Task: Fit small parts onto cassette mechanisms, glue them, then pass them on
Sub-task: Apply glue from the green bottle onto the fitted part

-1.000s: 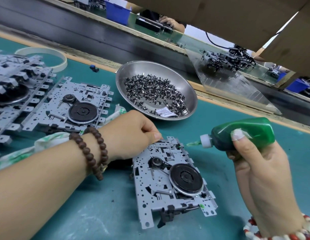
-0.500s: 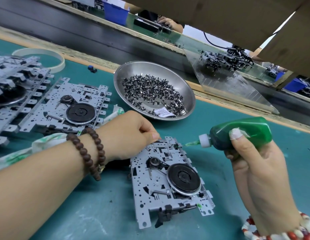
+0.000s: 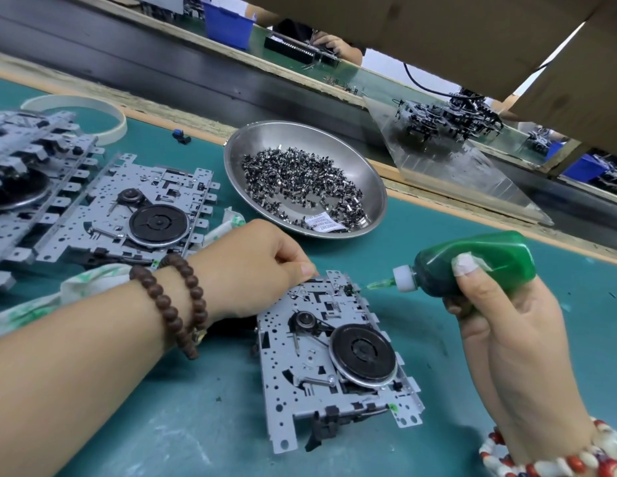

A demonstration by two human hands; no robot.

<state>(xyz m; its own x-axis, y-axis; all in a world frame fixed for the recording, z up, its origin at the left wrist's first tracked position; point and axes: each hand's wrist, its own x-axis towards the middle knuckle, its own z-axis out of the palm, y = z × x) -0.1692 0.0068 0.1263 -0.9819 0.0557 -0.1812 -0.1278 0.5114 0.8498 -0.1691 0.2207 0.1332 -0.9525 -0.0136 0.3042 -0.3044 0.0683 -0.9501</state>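
Centre frame, one cassette mechanism lies flat on the green mat, and both hands are on the job: the left hand is curled into a loose fist, thumb and fingertips pressed down on the plate's upper-left edge, though whether they pinch a small part there I cannot tell. The right hand is wrapped firmly round a green glue bottle, held nearly level, with its thin green nozzle meeting the mechanism's upper-right corner. Open mat below the mechanism and in the lower left, plenty of clear green there; more bare mat on the right between the bottle and the wooden edge strip running across the upper right of the frame. On the left, a second mechanism lies flat, and at the far-left edge a stack of further mechanisms crowds in, too overlapped to count. One steel bowl sits above centre holding a heap of small metal parts, far too many to count, plus one white paper slip. One white ring lies upper left, and a patterned cloth peeks out under the left wrist. Beaded bracelets, one on each wrist
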